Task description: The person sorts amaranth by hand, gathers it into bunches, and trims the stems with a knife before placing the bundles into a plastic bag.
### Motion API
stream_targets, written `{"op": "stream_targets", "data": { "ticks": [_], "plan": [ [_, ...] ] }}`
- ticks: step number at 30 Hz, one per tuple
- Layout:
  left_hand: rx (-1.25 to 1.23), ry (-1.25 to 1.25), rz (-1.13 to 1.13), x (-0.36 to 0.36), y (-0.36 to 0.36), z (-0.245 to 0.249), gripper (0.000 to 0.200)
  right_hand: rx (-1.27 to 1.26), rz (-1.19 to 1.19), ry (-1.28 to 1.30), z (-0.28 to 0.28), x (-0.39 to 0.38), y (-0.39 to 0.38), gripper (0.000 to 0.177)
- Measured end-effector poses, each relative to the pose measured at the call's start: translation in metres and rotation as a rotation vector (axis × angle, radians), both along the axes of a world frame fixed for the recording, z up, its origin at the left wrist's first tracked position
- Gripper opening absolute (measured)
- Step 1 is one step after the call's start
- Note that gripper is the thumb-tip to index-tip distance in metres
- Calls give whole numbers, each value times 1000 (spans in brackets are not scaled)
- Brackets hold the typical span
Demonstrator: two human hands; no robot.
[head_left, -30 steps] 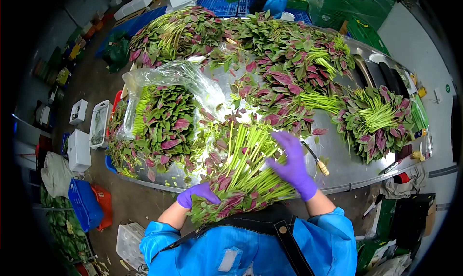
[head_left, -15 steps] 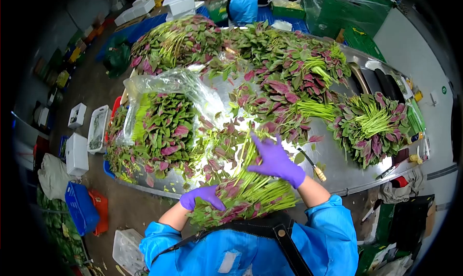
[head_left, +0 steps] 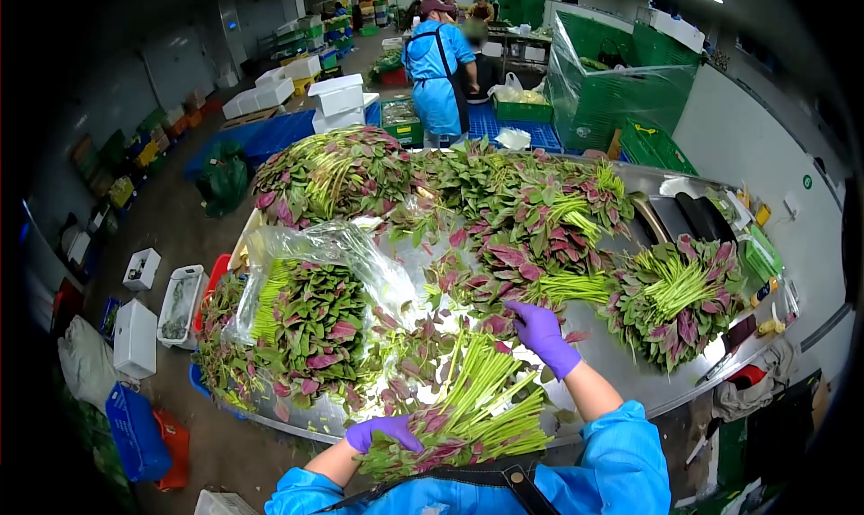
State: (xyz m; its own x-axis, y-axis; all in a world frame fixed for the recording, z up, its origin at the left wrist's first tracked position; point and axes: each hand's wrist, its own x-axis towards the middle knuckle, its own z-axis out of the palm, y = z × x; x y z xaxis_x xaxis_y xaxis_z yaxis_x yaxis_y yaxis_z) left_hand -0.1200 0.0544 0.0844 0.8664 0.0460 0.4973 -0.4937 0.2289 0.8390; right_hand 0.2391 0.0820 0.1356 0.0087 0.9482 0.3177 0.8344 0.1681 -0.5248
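My purple-gloved left hand [head_left: 385, 432] is closed on a thick bunch of red amaranth [head_left: 481, 407] with green stems and purple-green leaves. The bunch leans against the front of my body, over the near edge of the metal table; the fingers beneath it are partly hidden. My right hand [head_left: 545, 337], also gloved in purple, is apart from that bunch. It hovers at the near side of a heap of amaranth [head_left: 513, 268], fingers stretched out to the left, with nothing visible in them. Loose leaves and stems [head_left: 405, 349] lie between the hands and the heap.
Stacked amaranth [head_left: 315, 322] lies at left, partly under clear plastic film [head_left: 360, 254]. More heaps [head_left: 337, 173] line the table's far side, and a round bunch [head_left: 675, 290] sits at right. Beyond the table stands a person in blue [head_left: 436, 74]. Crates [head_left: 139, 429] stand on the floor at left.
My right hand has lifted off the held bunch and moved up and right towards the heap. My left hand keeps its grip. The view has tilted up, showing more of the room.
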Motion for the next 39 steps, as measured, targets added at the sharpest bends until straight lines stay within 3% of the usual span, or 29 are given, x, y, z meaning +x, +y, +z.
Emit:
{"op": "stream_targets", "data": {
  "ticks": [1,3,4,7,8,11,13,14,15,17,19,20,22,23,25,26,27,29,30,31,33,34,35,37,38,39],
  "plan": [
    [5,-2,2,0,-6,14,61,-19,11,58,10,-4,-3,46],
    [-269,740,89,1,-9,35,66,-289,186,124,53,-32,-22,59],
    [-270,916,-18,6,-2,39,72,-410,273,86,54,-47,-27,66],
    [-440,1072,23,19,-6,46,76,-780,545,170,45,-67,-35,75],
    [-434,1081,20,21,-8,53,76,-747,575,341,27,-64,-33,73],
    [-489,1059,28,22,-7,67,75,-749,495,239,17,-39,-17,58],
    [-446,1097,1,19,-8,54,74,-171,234,-187,-22,-11,-6,55],
    [-440,1096,2,15,-6,36,74,-401,127,-140,-7,-10,1,52],
    [-357,1022,-25,8,0,7,73,-393,124,-143,11,-16,-1,52],
    [-199,873,-79,-6,13,-51,71,-91,398,-286,41,-39,-6,56],
    [-124,804,-116,2,12,-46,71,-130,821,15,35,-67,-8,58],
    [-150,885,-130,20,10,-14,65,-127,812,19,33,-73,-9,58],
    [-138,990,-96,30,7,19,53,-1005,1089,36,26,-80,-8,59],
    [-132,993,-96,26,9,13,53,-1018,1192,66,-4,-72,1,60],
    [39,878,-93,2,14,-39,58,-1071,1132,51,-20,-47,14,56],
    [315,263,-21,1,16,-64,63,-1139,1020,107,-14,-31,16,52],
    [311,264,8,-12,15,-87,63,-1208,913,159,-10,-15,18,49],
    [-215,768,-3,4,-3,14,53,-1036,889,284,-18,14,18,36],
    [15,461,-122,-15,12,-90,43,-1103,790,372,-23,29,21,31],
    [6,457,-91,-14,9,-70,43,-1165,681,458,-27,44,24,25],
    [59,576,-124,-5,6,-3,39,-1024,547,760,-34,71,20,20],
    [-15,356,-102,-10,3,-5,69,-1012,444,760,-34,78,20,21],
    [-18,355,-90,-10,5,-19,69,-1018,453,754,-35,75,20,21],
    [265,417,-151,-11,14,-72,82,-919,322,664,-39,64,16,27],
    [244,172,-114,-7,12,-83,82,-904,438,649,-26,49,16,38],
    [254,170,-119,-6,17,-91,82,-753,607,529,-11,32,17,53]
  ]
}}
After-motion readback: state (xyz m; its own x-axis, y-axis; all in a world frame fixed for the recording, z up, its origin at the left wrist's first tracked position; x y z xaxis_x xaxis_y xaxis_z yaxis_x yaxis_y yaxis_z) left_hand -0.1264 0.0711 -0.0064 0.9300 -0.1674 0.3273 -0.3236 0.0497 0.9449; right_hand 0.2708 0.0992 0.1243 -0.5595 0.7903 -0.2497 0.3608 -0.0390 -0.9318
